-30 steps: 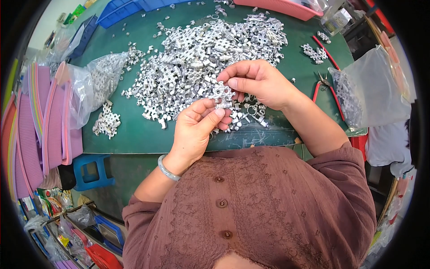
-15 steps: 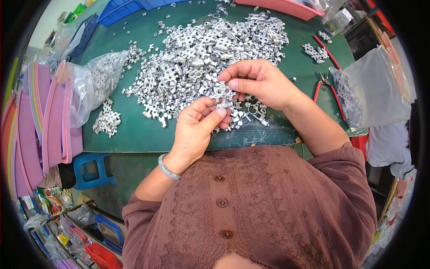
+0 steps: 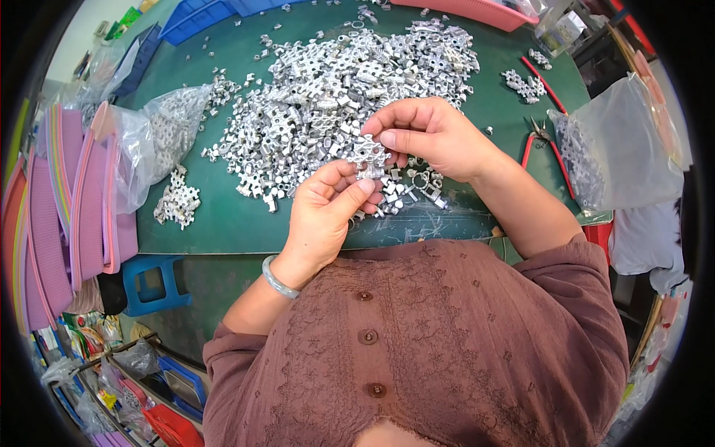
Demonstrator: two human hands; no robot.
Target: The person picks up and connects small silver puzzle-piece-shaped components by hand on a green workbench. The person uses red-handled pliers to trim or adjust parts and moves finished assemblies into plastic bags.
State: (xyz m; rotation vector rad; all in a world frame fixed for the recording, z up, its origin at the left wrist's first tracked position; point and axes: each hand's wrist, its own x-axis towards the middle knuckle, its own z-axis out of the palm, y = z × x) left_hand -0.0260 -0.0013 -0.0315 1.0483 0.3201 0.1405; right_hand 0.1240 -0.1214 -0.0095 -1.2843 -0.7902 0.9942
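Between my hands is a small silver metal piece (image 3: 368,154) with several holes and knobbed edges. My left hand (image 3: 328,208) pinches its lower end between thumb and fingers. At its upper right, my right hand (image 3: 436,138) grips it with thumb and forefinger. Just beyond, a large heap of small silver metal parts (image 3: 328,104) spreads over the green table (image 3: 223,231). Some of the heap is hidden behind my hands. A smaller pile of similar silver pieces (image 3: 177,198) lies left of my left hand.
Red-handled pliers (image 3: 547,153) lie open on the right, near a clear bag of metal parts (image 3: 581,156). Another filled plastic bag (image 3: 175,123) rests on the left. Blue trays (image 3: 194,18) and a pink tray (image 3: 469,11) line the far edge. A blue stool (image 3: 153,287) stands below the table.
Both hands stay almost in place, still holding the silver piece. The piece appears slightly turned, showing more of its holed face.
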